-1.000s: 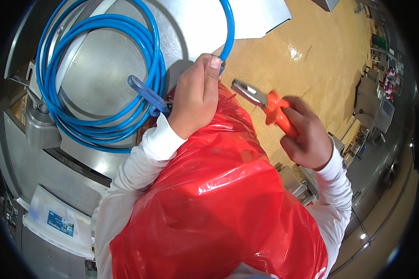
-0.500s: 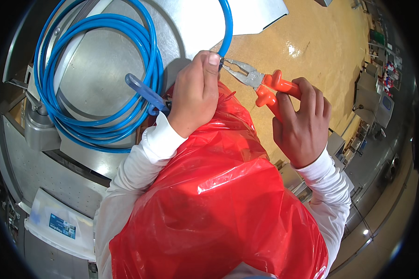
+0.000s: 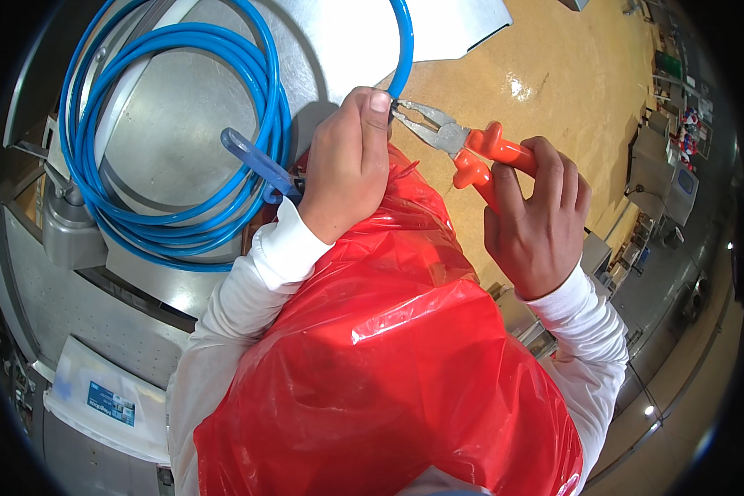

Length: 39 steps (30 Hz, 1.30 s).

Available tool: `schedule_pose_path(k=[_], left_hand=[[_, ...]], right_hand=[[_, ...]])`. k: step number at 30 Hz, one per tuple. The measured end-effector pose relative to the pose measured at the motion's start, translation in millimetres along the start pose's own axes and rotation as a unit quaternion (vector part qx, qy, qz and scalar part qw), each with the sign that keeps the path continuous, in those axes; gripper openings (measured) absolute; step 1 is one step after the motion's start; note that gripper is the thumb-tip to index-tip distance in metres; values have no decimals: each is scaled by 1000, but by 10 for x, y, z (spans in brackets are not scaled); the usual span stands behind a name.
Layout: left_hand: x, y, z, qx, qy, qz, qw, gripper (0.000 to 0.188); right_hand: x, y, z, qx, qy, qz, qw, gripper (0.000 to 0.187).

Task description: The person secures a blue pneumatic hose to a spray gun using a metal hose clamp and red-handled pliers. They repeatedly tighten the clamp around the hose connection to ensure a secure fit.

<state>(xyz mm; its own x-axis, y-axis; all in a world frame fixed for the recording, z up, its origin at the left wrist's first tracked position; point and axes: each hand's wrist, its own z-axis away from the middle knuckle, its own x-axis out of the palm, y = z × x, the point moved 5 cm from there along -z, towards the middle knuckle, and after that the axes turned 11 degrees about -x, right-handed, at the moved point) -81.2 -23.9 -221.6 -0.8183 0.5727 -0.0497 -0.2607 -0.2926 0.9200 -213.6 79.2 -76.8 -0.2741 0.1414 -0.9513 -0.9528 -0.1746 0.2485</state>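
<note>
Head view: left fingers (image 3: 376, 136) clench the blue hose (image 3: 405, 50); right fingers (image 3: 547, 161) loosely grip orange-handled pliers (image 3: 451, 138).

at lower left, a white plastic item (image 3: 78, 423) bearing a blue label (image 3: 111, 403) sits beside a dotted metal surface (image 3: 120, 318). the tan floor (image 3: 471, 91) shows one bright glare spot (image 3: 518, 86). grey metal equipment (image 3: 651, 169) stands along its right side

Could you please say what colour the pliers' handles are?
The handles are orange, best seen in the head view.
</note>
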Motion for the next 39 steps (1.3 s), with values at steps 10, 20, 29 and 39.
schedule_pose_path(k=[10,20,29,39], left_hand=[[51,-74,22,20,9,8,1000,47],[-13,0,45,24,24,11,999,44],[-4,-93,-21,11,11,34,999,48],[0,-10,26,-2,22,24,999,45]], right_hand=[[93,154,-39,43,-155,-393,905,24],[667,302,77,245,-313,-892,213,17],[216,384,105,77,-161,-532,828,43],[-23,14,0,-1,-35,-70,997,25]])
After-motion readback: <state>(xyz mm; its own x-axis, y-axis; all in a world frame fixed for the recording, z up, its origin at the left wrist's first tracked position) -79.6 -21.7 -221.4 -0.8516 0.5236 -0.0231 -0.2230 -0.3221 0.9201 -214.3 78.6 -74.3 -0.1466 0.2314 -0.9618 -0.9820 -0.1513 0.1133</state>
